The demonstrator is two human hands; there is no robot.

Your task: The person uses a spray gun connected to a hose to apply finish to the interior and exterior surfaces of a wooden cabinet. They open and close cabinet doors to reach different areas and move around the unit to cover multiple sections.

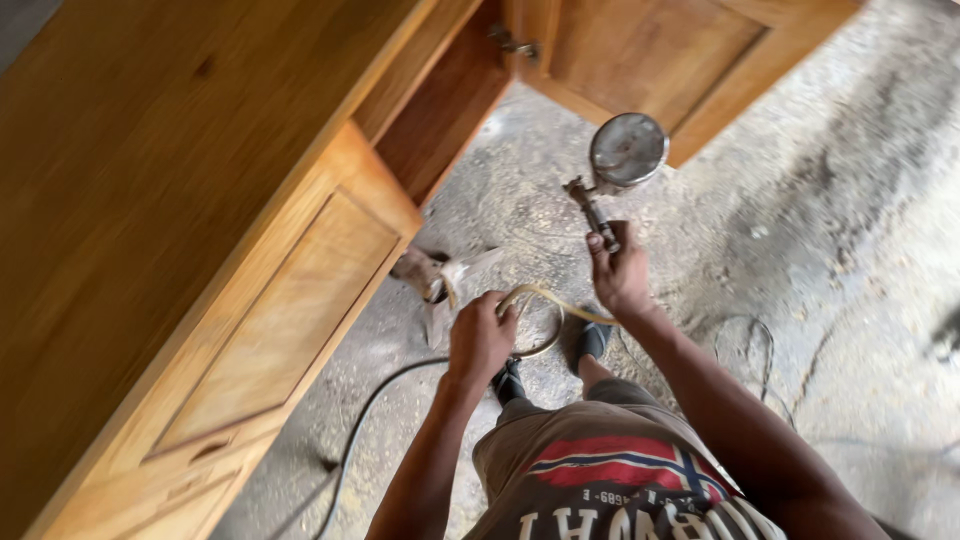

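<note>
My right hand (620, 275) grips the handle of a metal spray gun (610, 175), whose round shiny cup points up and away from me. My left hand (480, 340) is closed around a loop of yellowish air hose (540, 300) that runs from the gun's handle. Both hands hover above the concrete floor, just right of a wooden cabinet (180, 230) with a warm orange-brown finish.
The cabinet's door (660, 60) stands open at the top, and a closed panel door (290, 320) faces me at left. A black hose (360, 420) trails over the dusty floor. A crumpled rag or paper (440, 285) lies by the cabinet base. My feet (592, 340) stand below.
</note>
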